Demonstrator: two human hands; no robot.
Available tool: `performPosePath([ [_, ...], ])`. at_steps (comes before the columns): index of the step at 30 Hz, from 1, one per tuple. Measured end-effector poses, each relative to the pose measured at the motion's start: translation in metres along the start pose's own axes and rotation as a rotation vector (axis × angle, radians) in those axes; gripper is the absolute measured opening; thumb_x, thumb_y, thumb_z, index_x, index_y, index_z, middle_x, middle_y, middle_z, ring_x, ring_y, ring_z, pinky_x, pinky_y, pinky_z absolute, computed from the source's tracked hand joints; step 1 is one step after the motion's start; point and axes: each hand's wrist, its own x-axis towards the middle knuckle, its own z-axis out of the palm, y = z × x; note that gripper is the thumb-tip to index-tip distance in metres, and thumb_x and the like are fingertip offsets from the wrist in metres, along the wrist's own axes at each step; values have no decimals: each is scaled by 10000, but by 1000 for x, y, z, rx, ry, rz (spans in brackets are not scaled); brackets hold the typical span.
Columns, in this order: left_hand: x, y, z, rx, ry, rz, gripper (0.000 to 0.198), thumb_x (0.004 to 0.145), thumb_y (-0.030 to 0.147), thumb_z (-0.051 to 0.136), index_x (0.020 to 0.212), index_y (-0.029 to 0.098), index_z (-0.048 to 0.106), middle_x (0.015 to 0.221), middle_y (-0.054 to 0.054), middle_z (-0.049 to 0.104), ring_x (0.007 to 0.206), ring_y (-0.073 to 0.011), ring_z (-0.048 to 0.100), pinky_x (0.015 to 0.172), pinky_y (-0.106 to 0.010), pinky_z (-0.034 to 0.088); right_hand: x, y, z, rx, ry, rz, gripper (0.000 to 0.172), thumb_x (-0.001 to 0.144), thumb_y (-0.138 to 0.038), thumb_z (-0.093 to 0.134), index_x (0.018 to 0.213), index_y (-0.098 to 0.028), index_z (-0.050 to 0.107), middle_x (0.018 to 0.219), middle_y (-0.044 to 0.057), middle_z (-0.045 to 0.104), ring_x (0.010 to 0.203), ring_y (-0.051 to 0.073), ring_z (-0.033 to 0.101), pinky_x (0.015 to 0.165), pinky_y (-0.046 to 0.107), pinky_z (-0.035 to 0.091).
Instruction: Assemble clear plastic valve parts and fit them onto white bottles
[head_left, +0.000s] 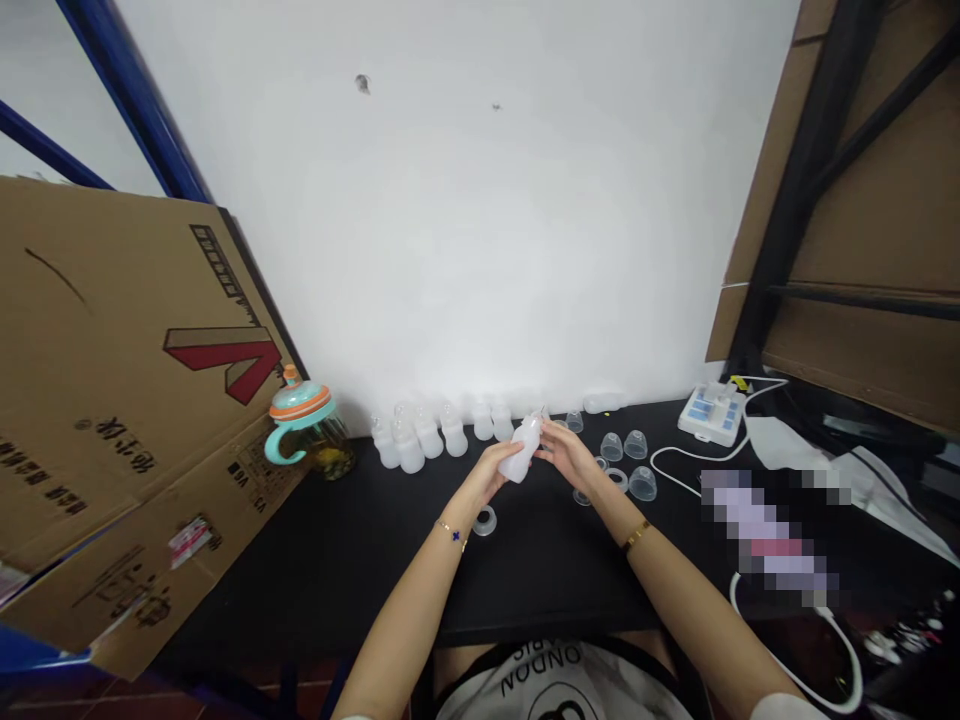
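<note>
My left hand (pixel 491 472) is wrapped round the lower part of a small white plastic bottle (pixel 523 450), held tilted above the black table (pixel 360 560). My right hand (pixel 568 455) has its fingers curled at the bottle's neck and top. Behind my hands a row of several similar white bottles (pixel 431 432) stands along the wall. A clear ring (pixel 484 521) lies on the table just under my left wrist. Several clear dome caps (pixel 634 445) and rings lie to the right of my right hand.
A big cardboard box (pixel 127 400) leans at the left. Beside it stands a cup with a teal handle and orange-teal lid (pixel 306 428). A white device with blue buttons (pixel 711 412) and its white cable (pixel 679 478) sit at the right, near plastic bags (pixel 840 470).
</note>
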Motion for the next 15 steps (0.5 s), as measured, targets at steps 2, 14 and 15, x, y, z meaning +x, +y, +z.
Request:
performPosePath([
  [2,0,-1,1,-102,-30,-86,368,812,324,770,1054,51,723,899,-129,748,719,-174,682,664,-264,525,-1,0,1,9,-24,2,293,774,-412,786,1003,-231,759,1118,68,754,1090,281,653,784,332,531],
  [14,0,-3,2,-173,-47,-133,334,865,262,712,1112,37,699,1005,-166,760,728,-173,703,691,-266,566,-1,1,2,-35,14,-23,300,743,-450,819,913,-218,733,1036,72,753,993,268,667,739,329,507],
  [15,1,-4,1,-163,-48,-126,340,858,266,720,1111,39,706,1019,-166,761,735,-172,703,700,-264,564,0,1,1,-41,17,-24,308,738,-453,822,915,-219,729,1039,71,752,996,269,667,749,332,508],
])
